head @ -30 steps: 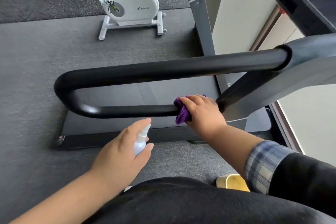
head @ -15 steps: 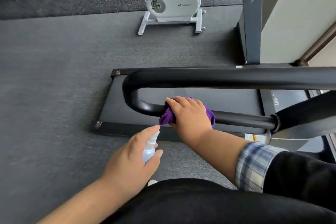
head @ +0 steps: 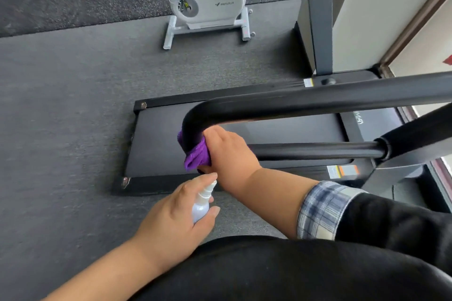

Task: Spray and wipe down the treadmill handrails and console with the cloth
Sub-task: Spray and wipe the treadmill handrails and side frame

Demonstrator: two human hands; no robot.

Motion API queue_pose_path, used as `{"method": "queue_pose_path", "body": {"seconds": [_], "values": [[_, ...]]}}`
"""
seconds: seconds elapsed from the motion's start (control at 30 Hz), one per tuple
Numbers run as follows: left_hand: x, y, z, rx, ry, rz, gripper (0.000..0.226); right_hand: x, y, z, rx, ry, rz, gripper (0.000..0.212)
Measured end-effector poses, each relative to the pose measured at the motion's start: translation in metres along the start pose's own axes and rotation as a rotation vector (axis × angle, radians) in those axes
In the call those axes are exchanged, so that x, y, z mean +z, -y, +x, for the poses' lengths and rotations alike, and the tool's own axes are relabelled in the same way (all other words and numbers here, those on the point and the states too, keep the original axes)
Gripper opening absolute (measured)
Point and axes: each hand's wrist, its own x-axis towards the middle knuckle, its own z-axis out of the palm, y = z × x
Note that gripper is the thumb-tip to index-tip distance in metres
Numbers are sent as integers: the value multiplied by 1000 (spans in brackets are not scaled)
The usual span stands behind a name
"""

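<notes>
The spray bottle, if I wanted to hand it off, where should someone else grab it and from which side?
Probably the white nozzle neck, from above: the left hand wraps the spray bottle body, index finger on the nozzle top, so only that upper stretch shows free.

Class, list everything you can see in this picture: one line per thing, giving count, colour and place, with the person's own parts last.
handrail: one, black, looped bar across the middle
cloth: one, purple, wrapped on the handrail's bend
spray bottle: one, pale blue with white nozzle, lower middle
treadmill deck: one, black, on the floor under the handrail
exercise bike: one, white, top middle
floor: grey mat, left side
checked cuff: one, blue and white, right forearm
left hand: one, holds the spray bottle
right hand: one, fingers press the cloth on the handrail
</notes>
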Motion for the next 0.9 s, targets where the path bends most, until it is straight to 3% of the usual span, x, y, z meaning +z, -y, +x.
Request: {"method": "queue_pose_path", "body": {"seconds": [0.13, 0.23, 0.67, 0.9], "values": [[6, -8, 15, 77, 35, -26, 61, -4, -17, -10, -62, 171, -298, 80], [18, -21, 23, 100, 53, -22, 60, -17, -41, -28, -73, 196, -410, 84], [80, -97, 39, 114, 64, 10, 76, -135, -178, -134, 254, 128, -345, 79], [92, -110, 40, -162, -25, 39, 63, -141, -191, -163, 235, 5, -181, 77]]}}
